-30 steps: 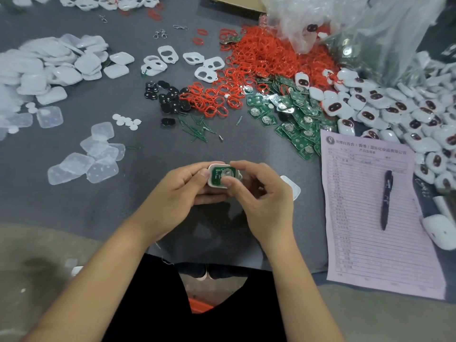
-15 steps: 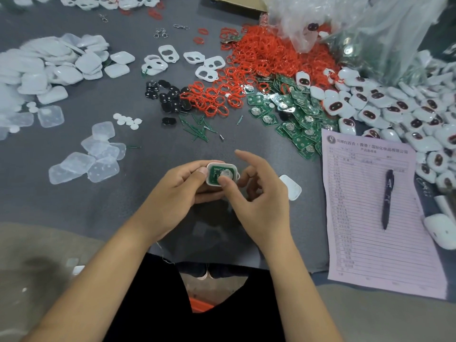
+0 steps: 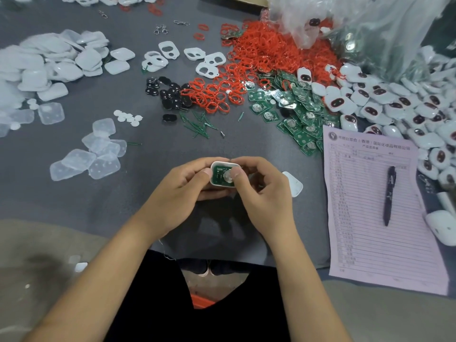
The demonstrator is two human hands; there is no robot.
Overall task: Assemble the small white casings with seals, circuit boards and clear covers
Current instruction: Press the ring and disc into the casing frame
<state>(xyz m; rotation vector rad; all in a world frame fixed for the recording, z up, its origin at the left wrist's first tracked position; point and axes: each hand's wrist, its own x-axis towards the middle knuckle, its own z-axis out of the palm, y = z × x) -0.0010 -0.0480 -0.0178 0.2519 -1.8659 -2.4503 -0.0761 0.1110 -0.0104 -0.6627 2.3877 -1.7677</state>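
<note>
Both hands hold one small white casing (image 3: 223,174) above the grey table (image 3: 153,193). The left hand (image 3: 182,193) grips its left side, thumb on the rim. The right hand (image 3: 265,196) curls round its right side, thumb pressing the green circuit board (image 3: 220,174) seated inside. Beyond the right hand lie loose circuit boards (image 3: 293,112) and red seals (image 3: 259,60); clear covers (image 3: 93,156) lie left of the left hand.

The left grip (image 3: 183,187) and right grip (image 3: 265,193) cover the sides and underside of the white casing (image 3: 223,185). The right thumb hides part of its circuit board (image 3: 219,175). The form's (image 3: 372,213) print is too small to read. At the desk's (image 3: 148,206) far right corner, the plastic bag (image 3: 370,25) runs past the frame.
</note>
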